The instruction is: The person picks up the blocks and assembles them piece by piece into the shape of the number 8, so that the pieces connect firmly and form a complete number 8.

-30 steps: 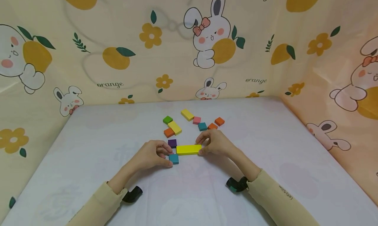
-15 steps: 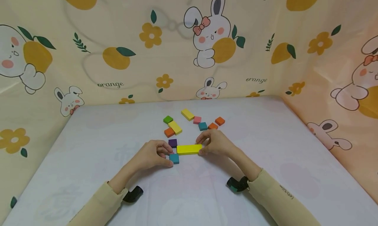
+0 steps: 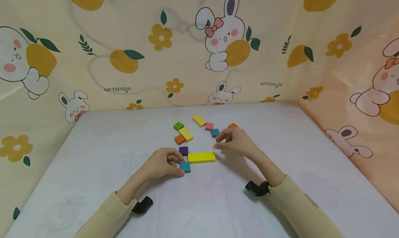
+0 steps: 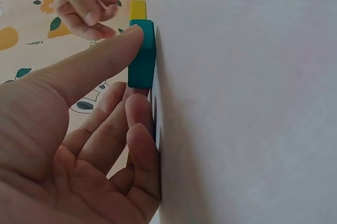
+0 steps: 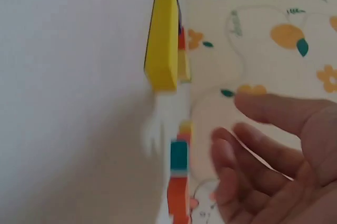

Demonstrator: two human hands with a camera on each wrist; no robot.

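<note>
My left hand (image 3: 162, 162) holds a small teal block (image 3: 185, 167), the thumb on its near side and the fingers at its far side. In the left wrist view the thumb presses on this teal block (image 4: 142, 55). A long yellow block (image 3: 201, 157) lies just behind it to the right, and a purple block (image 3: 183, 150) sits at the yellow one's back left. Held up from the table, my right hand (image 3: 238, 141) has loosely bent fingers with nothing between them. It hovers beside a second teal block (image 3: 215, 133) and partly covers an orange block (image 3: 233, 125).
Further back on the white table (image 3: 124, 134) lie a green block (image 3: 178, 126), a shorter yellow block (image 3: 186, 134), an orange block (image 3: 179, 139), another yellow block (image 3: 199, 120) and a pink block (image 3: 209, 126). Patterned cloth (image 3: 187, 58) walls the back and sides.
My right hand has let go of the long yellow block's right end and moved up, back and right towards the far blocks. The left hand stays at the teal block.
</note>
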